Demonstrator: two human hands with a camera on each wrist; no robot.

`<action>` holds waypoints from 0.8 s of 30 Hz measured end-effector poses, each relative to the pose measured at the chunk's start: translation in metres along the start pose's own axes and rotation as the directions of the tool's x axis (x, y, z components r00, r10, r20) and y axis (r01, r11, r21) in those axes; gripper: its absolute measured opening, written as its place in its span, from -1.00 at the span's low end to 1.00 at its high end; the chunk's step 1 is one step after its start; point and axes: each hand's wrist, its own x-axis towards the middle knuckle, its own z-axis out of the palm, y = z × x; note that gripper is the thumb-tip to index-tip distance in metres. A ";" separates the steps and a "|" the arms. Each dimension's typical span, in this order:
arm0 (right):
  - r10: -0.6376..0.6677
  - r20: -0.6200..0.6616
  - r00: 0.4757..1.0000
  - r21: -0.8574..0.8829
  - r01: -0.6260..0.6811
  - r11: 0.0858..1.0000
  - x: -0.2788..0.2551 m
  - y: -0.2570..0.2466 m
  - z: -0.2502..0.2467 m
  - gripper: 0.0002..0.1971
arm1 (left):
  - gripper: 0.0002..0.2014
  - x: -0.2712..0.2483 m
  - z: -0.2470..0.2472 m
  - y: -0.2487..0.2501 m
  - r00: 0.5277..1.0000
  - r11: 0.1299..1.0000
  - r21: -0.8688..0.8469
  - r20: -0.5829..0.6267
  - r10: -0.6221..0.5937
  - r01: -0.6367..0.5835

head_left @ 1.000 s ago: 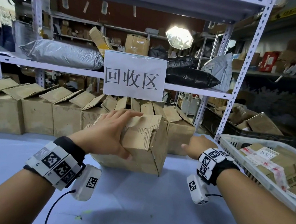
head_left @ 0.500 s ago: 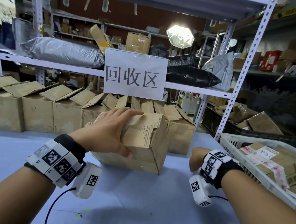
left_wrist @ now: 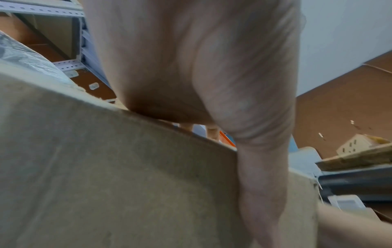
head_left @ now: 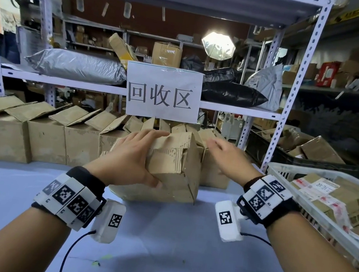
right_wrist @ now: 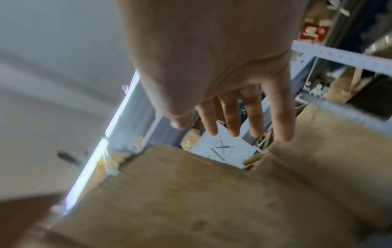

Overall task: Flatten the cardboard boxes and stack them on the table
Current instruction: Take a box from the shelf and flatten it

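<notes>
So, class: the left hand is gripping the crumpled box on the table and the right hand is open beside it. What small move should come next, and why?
Probably bring the right hand onto the box's right side. Its fingers are spread and hold nothing, while the left hand grips the box's near left edge, so squashing it flat on the table likely needs both hands.

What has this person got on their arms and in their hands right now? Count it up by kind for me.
Hands: 2, the left hand and the right hand
Marker wristbands: 2, one on the left wrist and one on the right
White wrist cameras: 2, one on the left and one on the right
Cardboard box: 1, gripped by the left hand
Total: 7
</notes>
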 end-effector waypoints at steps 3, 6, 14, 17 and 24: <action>-0.092 0.158 0.983 0.268 0.047 0.962 -0.016 -0.033 0.007 -0.02 | 0.20 -0.004 0.000 -0.002 0.998 0.999 -0.018 -0.057 -0.041 0.040; -0.152 0.272 0.950 0.121 0.122 0.985 -0.024 -0.042 0.022 0.30 | 0.20 -0.012 0.002 -0.001 0.990 0.998 -0.026 -0.127 -0.055 0.052; -0.241 0.044 0.970 0.079 0.237 0.968 -0.036 -0.050 0.045 0.40 | 0.20 -0.036 -0.001 0.003 0.956 1.000 0.003 -0.295 0.004 -0.004; -0.281 -0.006 0.960 0.164 0.279 0.946 -0.044 -0.047 0.041 0.29 | 0.21 -0.048 -0.009 0.004 0.943 1.000 -0.024 -0.333 -0.002 -0.006; -0.267 -0.129 0.955 0.406 0.297 0.864 -0.051 -0.036 0.016 0.21 | -0.33 -0.055 -0.046 -0.010 0.779 0.793 -0.577 -0.399 -0.484 0.196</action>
